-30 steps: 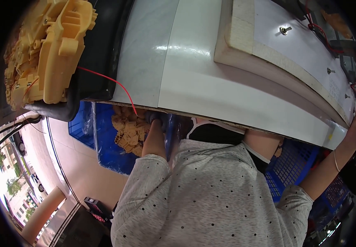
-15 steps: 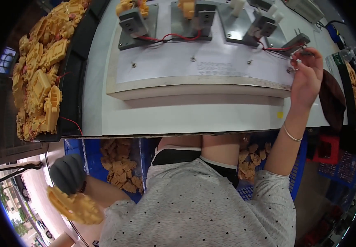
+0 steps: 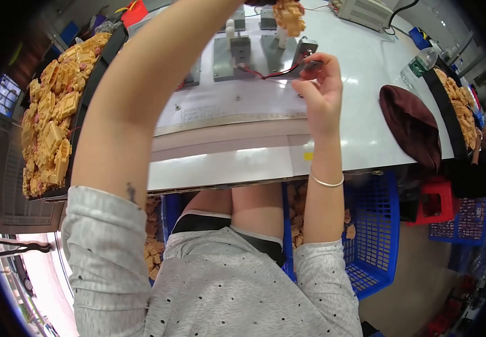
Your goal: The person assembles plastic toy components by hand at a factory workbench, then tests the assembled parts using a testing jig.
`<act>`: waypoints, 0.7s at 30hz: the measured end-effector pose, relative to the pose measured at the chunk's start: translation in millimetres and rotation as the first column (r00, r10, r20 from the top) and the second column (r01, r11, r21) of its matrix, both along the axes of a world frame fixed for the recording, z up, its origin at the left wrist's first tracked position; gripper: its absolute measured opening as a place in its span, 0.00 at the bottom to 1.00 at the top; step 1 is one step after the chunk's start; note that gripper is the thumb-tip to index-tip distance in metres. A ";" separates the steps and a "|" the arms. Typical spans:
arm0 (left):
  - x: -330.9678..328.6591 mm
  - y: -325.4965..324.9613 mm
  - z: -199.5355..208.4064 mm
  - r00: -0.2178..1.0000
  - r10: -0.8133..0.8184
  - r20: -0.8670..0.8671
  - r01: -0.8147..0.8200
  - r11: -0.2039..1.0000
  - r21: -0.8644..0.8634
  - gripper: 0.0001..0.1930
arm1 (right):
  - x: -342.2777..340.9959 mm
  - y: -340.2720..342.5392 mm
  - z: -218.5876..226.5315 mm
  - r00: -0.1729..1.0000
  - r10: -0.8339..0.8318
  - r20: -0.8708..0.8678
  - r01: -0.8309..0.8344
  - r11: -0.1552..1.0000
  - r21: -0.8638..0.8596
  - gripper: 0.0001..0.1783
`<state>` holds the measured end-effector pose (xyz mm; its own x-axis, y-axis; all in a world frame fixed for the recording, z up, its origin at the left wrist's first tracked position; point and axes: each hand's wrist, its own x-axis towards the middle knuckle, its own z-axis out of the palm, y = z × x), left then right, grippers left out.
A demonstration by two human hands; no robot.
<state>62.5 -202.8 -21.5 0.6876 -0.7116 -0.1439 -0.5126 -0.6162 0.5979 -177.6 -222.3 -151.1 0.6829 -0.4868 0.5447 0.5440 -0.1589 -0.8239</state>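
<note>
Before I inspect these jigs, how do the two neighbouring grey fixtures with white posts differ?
The left fixture has a bare white post; on the right fixture, a yellow part hides the post's top in this view. The right hand is beside the right fixture, apart from the left fixture. Both have grey base plates and blocks.

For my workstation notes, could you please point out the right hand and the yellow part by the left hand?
Right hand (image 3: 324, 95): head view, on the hand's middle.
Yellow part (image 3: 290, 19): head view, on its body's middle.
</note>
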 end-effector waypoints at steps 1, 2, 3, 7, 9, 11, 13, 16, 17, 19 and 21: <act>18.7 -16.0 -18.4 0.991 -0.018 -0.133 0.020 1.000 0.013 0.13 | -0.6 0.7 2.2 1.000 -0.005 0.007 0.005 1.000 -0.008 0.20; 38.7 -29.5 -29.8 0.992 -0.020 -0.127 0.021 1.000 0.005 0.13 | -1.7 3.5 4.2 1.000 0.007 -0.003 -0.007 1.000 -0.008 0.20; 39.3 -43.7 -42.6 0.994 -0.039 -0.106 0.039 0.999 -0.005 0.13 | -3.2 0.7 0.3 1.000 0.002 -0.027 -0.002 1.000 -0.005 0.20; 23.6 -50.5 -53.8 0.999 -0.043 0.016 0.043 0.999 -0.018 0.14 | -3.7 0.1 4.5 1.000 0.015 -0.001 -0.015 1.000 0.009 0.21; 18.5 -39.6 -59.3 0.997 -0.028 0.067 0.031 0.999 -0.041 0.15 | -2.0 0.8 3.9 1.000 0.017 -0.007 -0.017 1.000 -0.008 0.21; -4.0 -32.7 -55.8 0.996 -0.032 0.086 0.038 0.997 -0.064 0.15 | -2.3 -3.6 -0.7 1.000 -0.003 -0.017 0.002 1.000 -0.030 0.22; -64.3 -11.9 -16.3 0.748 -0.072 0.660 -0.080 0.977 0.197 0.19 | -4.3 -10.0 -5.1 0.997 -0.080 0.008 0.080 0.994 -0.069 0.23; -163.5 37.2 25.0 0.491 0.035 0.870 -0.110 0.994 0.022 0.14 | -19.2 8.9 11.6 1.000 -0.016 0.000 0.015 0.975 0.221 0.25; -195.4 69.0 34.0 0.416 0.021 0.909 -0.106 0.994 0.026 0.14 | -25.3 15.3 12.4 1.000 -0.001 0.006 0.000 0.975 0.221 0.25; -174.1 127.6 -4.1 0.398 0.033 0.917 0.438 0.871 -0.222 0.11 | -33.9 15.1 8.0 0.986 -0.167 -0.016 0.167 0.986 -0.019 0.26; -221.8 189.2 8.0 0.582 -0.120 0.804 0.347 0.931 -0.112 0.14 | -37.8 8.1 6.5 0.924 -0.378 -0.057 0.328 0.860 -0.390 0.20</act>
